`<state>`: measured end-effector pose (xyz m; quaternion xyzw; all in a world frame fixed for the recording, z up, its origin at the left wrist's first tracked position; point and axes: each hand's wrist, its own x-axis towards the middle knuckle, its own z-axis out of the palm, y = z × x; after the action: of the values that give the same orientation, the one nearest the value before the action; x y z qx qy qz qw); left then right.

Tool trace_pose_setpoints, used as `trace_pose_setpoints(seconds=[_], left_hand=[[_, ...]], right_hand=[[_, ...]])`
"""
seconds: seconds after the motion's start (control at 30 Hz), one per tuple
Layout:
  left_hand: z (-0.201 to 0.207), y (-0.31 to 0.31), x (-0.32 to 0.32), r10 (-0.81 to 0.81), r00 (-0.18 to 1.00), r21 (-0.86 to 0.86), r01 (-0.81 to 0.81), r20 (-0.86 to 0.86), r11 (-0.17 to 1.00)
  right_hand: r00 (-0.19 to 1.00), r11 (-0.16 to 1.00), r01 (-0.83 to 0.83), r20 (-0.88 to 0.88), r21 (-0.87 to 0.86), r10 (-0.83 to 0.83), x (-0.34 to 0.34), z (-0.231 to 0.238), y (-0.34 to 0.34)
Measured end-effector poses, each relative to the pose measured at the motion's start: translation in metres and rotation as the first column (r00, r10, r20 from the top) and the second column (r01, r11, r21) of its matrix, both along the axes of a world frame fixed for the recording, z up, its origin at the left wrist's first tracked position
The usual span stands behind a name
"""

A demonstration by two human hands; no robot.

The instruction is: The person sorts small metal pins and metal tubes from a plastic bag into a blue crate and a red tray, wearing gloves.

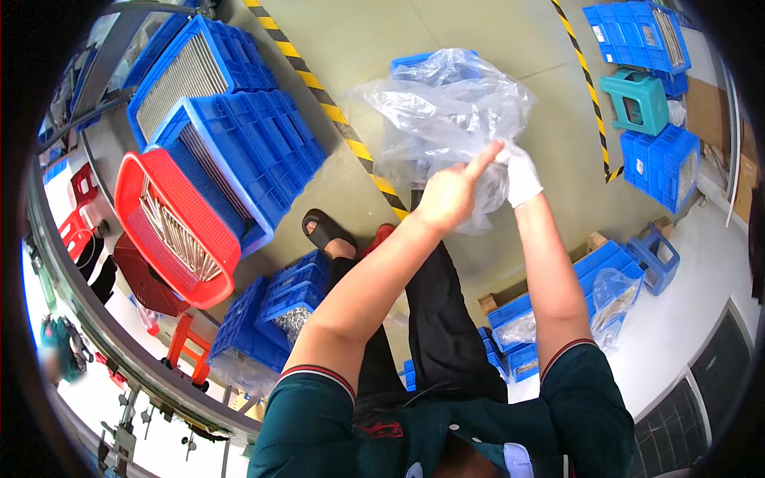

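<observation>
A large clear plastic bag (pixel 454 103) lies crumpled over a blue crate (pixel 410 61) on the floor in front of me. My left hand (pixel 450 195) is bare, with its index finger stretched toward the right hand and the other fingers curled in. What those curled fingers hold, if anything, is hidden. A white glove covers my right hand (pixel 522 177). Its fingertips meet the left index finger at the bag's near right side, and their grip cannot be made out. Part of the bag hangs below and between both hands.
Stacked blue crates (pixel 263 159) holding thin flat panels stand at left, beside a red basket (pixel 219 279) of metal strips. Yellow-black floor tape (pixel 339 115) runs past them. At right are more blue crates (pixel 657 167) and a teal stool (pixel 637 99). Other crates flank my legs.
</observation>
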<state>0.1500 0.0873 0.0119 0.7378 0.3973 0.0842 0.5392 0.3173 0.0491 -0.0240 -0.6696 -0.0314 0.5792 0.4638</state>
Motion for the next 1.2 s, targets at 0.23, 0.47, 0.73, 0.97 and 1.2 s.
trace_pose_setpoints(seconds=[0.23, 0.47, 0.73, 0.97, 1.2], left_hand=[[-0.086, 0.013, -0.020, 0.038, 0.949, 0.123, 0.001, -0.314, 0.992], [-0.028, 0.023, 0.008, 0.092, 0.992, 0.276, -0.066, -0.081, 0.959], [0.012, 0.022, 0.067, -0.282, 0.922, 0.326, 0.361, -0.264, 0.874], [-0.075, 0.048, 0.041, -0.236, 0.572, -0.110, 0.246, -0.786, 0.963], [-0.113, 0.068, -0.053, -0.386, 0.222, -0.330, 0.249, -0.895, 0.910]], right_hand=[[0.803, 0.929, -0.371, 0.501, 0.000, 0.321, 0.049, -0.043, -0.031], [0.987, 0.994, 0.072, -0.150, 0.085, -0.059, 0.059, 0.012, -0.020], [0.842, 0.863, 0.478, -0.194, -0.163, -0.503, 0.062, 0.008, -0.001], [0.918, 0.974, 0.117, -0.396, 0.196, -0.030, 0.080, 0.026, 0.009], [0.924, 0.901, 0.215, -0.378, 0.377, -0.063, 0.115, 0.011, -0.011]])
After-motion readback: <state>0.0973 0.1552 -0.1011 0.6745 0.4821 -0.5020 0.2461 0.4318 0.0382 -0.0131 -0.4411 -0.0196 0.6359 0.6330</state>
